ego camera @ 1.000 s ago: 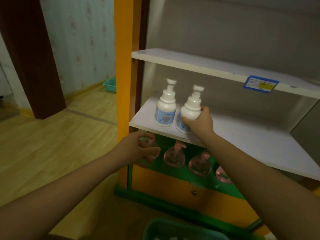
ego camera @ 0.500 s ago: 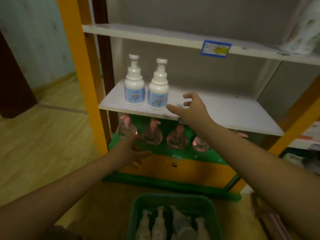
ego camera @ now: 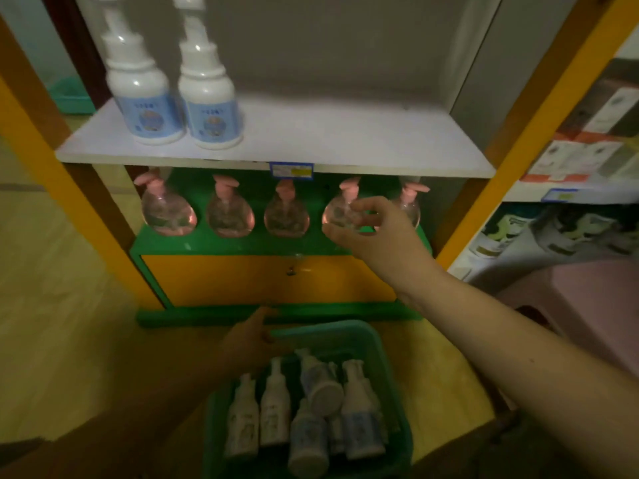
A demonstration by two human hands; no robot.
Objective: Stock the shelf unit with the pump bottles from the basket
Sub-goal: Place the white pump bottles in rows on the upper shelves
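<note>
Standing wide across the view: shelf unit with orange uprights, white shelf board and green lower tier. Resting on the floor just below it: green basket, holding a heap of white pump bottles, some upright, some lying flat. Stretching in from the lower right: bare right forearm, raised in front of the green tier. Reaching in from the lower left: left forearm, dim and blurred, angled toward the basket's far rim. Right hand held in the air before a row of round clear bottles with pink pumps, fingers loosely spread and slightly bent, gripping nothing. Left hand at the basket's far left corner, fingers extended; cannot tell whether touching the rim. Standing side by side at the left end of the white shelf: two stocked bottles with blue labels, upright, nearly touching.
</note>
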